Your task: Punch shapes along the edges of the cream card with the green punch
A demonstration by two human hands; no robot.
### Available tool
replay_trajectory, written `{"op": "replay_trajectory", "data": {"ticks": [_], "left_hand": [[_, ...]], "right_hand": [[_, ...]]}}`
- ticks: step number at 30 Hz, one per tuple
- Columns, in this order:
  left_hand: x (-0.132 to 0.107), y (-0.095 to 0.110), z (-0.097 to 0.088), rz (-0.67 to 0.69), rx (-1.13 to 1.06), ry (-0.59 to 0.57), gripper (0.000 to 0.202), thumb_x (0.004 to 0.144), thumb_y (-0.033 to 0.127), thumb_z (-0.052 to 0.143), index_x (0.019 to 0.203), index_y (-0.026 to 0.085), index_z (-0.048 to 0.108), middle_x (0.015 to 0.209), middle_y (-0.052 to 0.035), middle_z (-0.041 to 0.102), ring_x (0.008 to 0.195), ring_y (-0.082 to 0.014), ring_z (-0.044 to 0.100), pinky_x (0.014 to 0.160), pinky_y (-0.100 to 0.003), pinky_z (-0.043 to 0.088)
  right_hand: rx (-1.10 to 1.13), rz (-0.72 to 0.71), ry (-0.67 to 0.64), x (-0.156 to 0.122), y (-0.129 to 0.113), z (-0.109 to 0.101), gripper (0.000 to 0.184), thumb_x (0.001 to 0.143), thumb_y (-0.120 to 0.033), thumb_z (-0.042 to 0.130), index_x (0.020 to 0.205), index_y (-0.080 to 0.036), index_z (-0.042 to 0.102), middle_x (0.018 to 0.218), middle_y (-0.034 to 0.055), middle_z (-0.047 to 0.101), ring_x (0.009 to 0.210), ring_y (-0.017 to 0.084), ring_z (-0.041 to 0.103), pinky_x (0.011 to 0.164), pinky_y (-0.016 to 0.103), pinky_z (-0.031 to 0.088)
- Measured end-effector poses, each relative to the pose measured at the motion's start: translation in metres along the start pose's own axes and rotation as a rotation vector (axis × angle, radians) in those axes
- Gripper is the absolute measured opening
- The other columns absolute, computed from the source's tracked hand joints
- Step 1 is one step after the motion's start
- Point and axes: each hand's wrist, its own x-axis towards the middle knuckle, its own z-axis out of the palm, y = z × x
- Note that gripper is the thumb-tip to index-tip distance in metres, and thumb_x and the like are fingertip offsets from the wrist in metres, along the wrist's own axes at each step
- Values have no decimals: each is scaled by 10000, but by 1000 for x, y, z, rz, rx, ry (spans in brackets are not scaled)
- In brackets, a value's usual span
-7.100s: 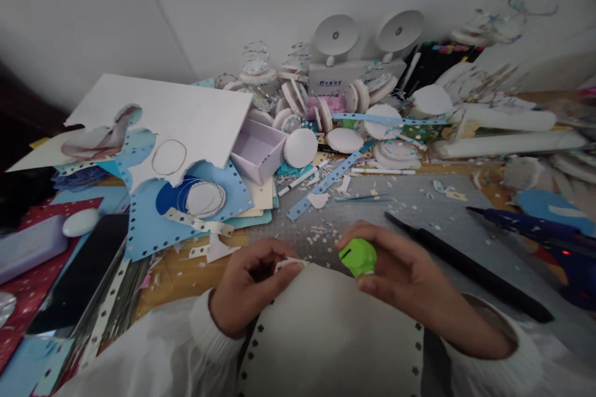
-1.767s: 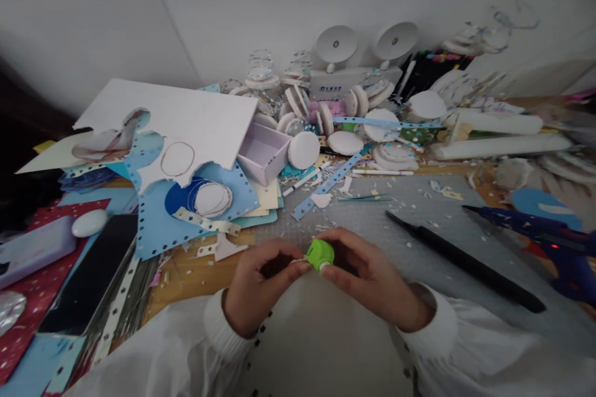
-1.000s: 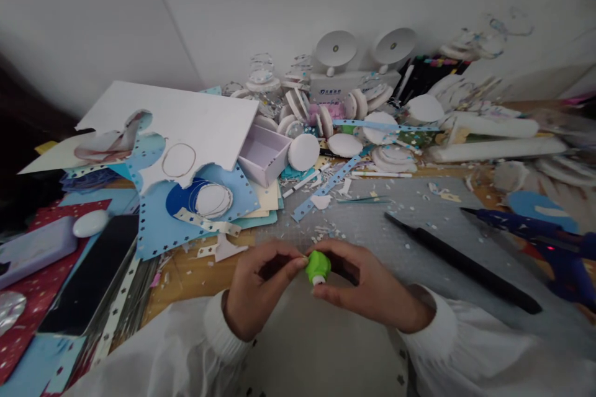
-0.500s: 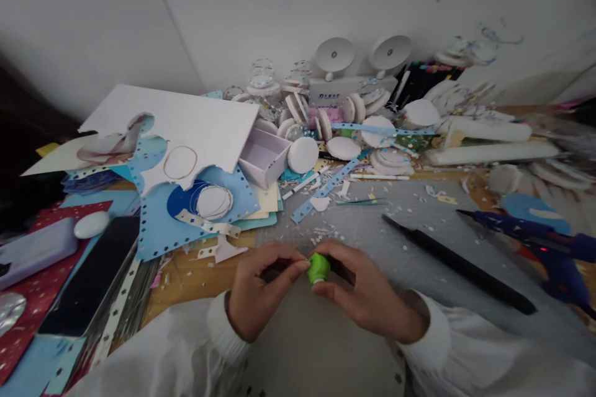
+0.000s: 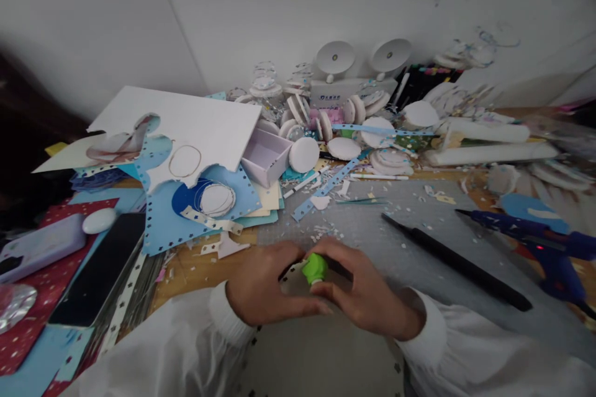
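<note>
In my right hand [image 5: 367, 294], thumb and fingers are closed around a small bright green craft punch [image 5: 315, 268] with a white underside. The punch sits at the far edge of a pale sheet of paper [image 5: 326, 353]. Small star-shaped holes run along that sheet's edges. My left hand [image 5: 267, 279] is curved around the sheet's far left part, its thumb stretched across the surface below the punch. Its fingers bend behind the edge and their tips are partly hidden. A grey cutting mat [image 5: 354, 223] with paper scraps lies beyond my hands.
On the right are a black pen-shaped tool [image 5: 465, 267] and a blue glue gun [image 5: 535, 236] with a red light. White discs [image 5: 304, 155] crowd the back beside a lilac box [image 5: 265, 158]. Left lie cut white board [image 5: 205, 118], punched blue paper [image 5: 158, 229] and a black phone [image 5: 100, 270].
My left hand has shifted from a pinch beside the punch to a wider hold, thumb laid over the sheet. The punch has turned slightly and moved a little left in my right hand.
</note>
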Motion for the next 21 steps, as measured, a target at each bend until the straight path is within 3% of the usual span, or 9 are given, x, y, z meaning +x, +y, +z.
{"op": "replay_trajectory", "data": {"ticks": [4,10,17,21], "left_hand": [[0,2,3,49,5,15,318,769,477,615,773,160,580,679,-36,581,603,-167,541,543,-248,343],[0,1,9,83,-47,85,339,802,464,582,684,148,557,595,6,496,535,-123,463,501,-227,296],[-1,-3,4,-70,-144,9,433,719,515,662,898,121,638,754,-48,643,649,-168,573,570,-238,390],[-2,-6,3,-144,-103,-24,323,715,429,662,824,125,651,664,-22,617,561,-142,531,509,-220,348]], "right_hand": [[-13,-37,16,-1,1,3,140,774,-296,600,840,-176,573,797,60,563,765,206,508,661,328,417],[-43,-41,24,-1,4,5,75,761,-218,567,823,-174,564,792,60,572,761,208,511,665,333,418],[-62,-67,30,1,5,3,127,748,-182,621,867,-174,580,829,51,574,810,211,517,742,351,409],[-53,-84,52,3,3,0,168,790,-257,620,930,-182,566,887,59,581,847,212,524,773,352,415]]}}
